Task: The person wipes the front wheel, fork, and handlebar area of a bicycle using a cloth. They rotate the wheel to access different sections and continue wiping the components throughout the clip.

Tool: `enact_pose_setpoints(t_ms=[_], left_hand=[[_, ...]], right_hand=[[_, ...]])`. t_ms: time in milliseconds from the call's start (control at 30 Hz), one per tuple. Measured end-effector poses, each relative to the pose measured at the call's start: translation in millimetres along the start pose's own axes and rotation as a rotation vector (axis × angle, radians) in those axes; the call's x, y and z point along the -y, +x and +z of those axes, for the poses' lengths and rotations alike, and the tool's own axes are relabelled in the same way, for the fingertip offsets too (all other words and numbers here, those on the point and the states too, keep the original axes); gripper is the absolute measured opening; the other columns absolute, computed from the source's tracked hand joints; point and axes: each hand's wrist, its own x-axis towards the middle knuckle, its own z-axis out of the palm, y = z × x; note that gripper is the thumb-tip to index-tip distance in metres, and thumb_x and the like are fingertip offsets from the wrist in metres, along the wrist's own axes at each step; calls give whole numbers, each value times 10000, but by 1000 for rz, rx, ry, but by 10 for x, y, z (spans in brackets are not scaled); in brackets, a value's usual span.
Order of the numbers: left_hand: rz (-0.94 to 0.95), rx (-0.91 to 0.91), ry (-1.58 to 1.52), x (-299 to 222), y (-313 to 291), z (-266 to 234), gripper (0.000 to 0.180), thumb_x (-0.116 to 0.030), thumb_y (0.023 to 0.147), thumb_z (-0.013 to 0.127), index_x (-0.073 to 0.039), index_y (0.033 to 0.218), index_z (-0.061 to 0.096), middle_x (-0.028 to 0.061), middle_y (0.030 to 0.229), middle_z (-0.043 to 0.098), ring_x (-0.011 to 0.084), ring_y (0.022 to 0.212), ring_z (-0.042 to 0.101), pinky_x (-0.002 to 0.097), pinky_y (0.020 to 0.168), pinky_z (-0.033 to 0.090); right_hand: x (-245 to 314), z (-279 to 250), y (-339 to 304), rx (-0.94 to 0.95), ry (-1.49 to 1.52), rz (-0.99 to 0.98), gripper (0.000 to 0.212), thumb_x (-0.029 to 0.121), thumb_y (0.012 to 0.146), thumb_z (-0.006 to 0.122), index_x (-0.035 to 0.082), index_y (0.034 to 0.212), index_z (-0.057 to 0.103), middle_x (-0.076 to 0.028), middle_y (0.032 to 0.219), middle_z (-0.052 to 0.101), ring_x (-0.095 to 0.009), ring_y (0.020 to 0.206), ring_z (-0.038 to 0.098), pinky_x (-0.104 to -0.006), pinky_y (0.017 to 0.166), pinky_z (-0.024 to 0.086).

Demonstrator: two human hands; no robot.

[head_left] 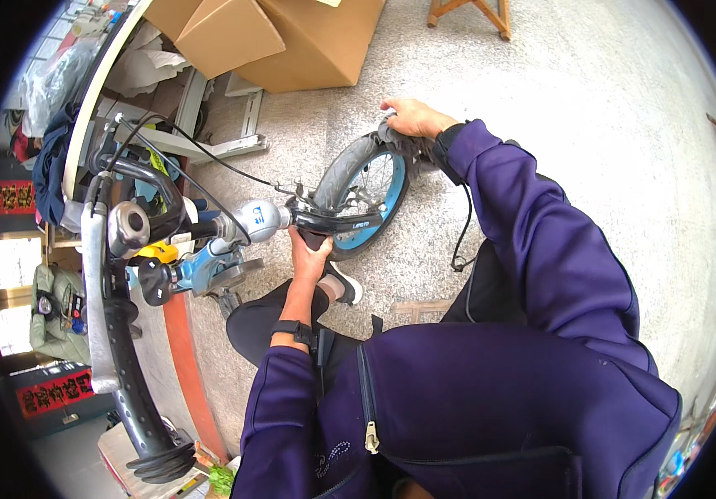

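A small bicycle with a blue-rimmed front wheel (391, 195) stands in front of me. My left hand (308, 254) is closed around the black front fork (337, 223), close to the white head tube (262, 219); most of its fingers are hidden behind the fork. At the far side of the wheel, my right hand (414, 118) presses a crumpled grey cloth (416, 148) on the tyre (348, 166). Its fingers curl over the cloth's top. The handlebar (137, 407), with a silver brake lever (98, 308) and black cables, reaches out on the left.
A cardboard box (324, 50) sits at the far side, beside a white-framed table (83, 133) loaded with bags and clothes. Wooden legs (491, 12) stand farther right. An orange-red strip (187, 366) crosses the speckled floor. A green plant (222, 478) shows at the lower left.
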Motion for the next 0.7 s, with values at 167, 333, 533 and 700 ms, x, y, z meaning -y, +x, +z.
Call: enact_pose_setpoints(t_ms=[167, 333, 533, 700], left_hand=[[-37, 30, -88, -30, -55, 20, 763, -219, 668, 742, -45, 1271, 309, 170, 1134, 546, 295, 1032, 547, 376, 906, 415], [-55, -3, -60, -147, -71, -56, 740, -165, 678, 732, -47, 1277, 314, 154, 1113, 561, 274, 1019, 557, 360, 899, 422], [-82, 49, -51, -212, -67, -50, 738, -160, 674, 751, -5, 1258, 328, 149, 1112, 548, 245, 995, 541, 345, 882, 429], [-94, -18, -1, -270, -50, -38, 722, -209, 652, 741, -29, 1232, 350, 159, 1097, 559, 284, 1013, 553, 374, 885, 425]], right_hand=[[-87, 152, 79, 223, -2, -10, 664, 310, 718, 644, 105, 1325, 467, -180, 1189, 589, -318, 1108, 557, -370, 924, 451], [-9, 429, 156, 197, -377, -85, 740, 262, 635, 722, 152, 1322, 468, -158, 1013, 653, -311, 954, 628, -408, 807, 504], [-6, 670, 293, 65, -483, -152, 483, 195, 621, 702, 159, 1094, 610, -126, 889, 669, -312, 869, 649, -428, 744, 518], [8, 594, 216, -10, -444, -215, 247, 153, 636, 658, 104, 878, 652, -136, 889, 664, -325, 890, 636, -461, 773, 492]])
